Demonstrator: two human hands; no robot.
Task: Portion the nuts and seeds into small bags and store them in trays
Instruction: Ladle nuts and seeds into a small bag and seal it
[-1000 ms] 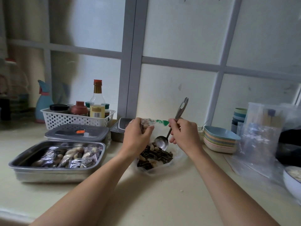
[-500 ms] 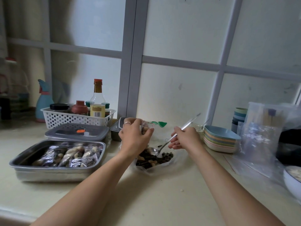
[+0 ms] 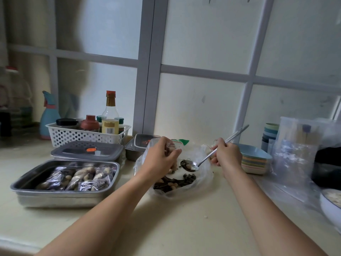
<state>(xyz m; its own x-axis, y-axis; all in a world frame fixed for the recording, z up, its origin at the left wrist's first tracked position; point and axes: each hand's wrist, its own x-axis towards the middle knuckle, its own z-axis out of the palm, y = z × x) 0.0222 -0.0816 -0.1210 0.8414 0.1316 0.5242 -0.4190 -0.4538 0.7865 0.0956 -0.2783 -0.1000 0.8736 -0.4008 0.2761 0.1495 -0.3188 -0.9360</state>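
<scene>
**Spoonful of nuts and seeds held over the open bag**

The right hand (image 3: 226, 154) has its grip clamped on the handle of a metal spoon (image 3: 203, 160), whose bowl carries a few nuts and seeds. The left hand (image 3: 162, 159) is just beside the spoon's bowl, its grip pinched on a small clear bag (image 3: 172, 147). Under both hands a large clear bag (image 3: 204, 174) lies open on the tabletop (image 3: 166, 228), with the nut and seed mix (image 3: 175, 182) loose inside. To the left a steel tray (image 3: 64, 196) holds several filled small bags (image 3: 77, 178) lying side by side. A lidded grey container (image 3: 86, 151) sits just behind the tray, and stacked coloured plates (image 3: 254, 163) stand right of the right hand
</scene>
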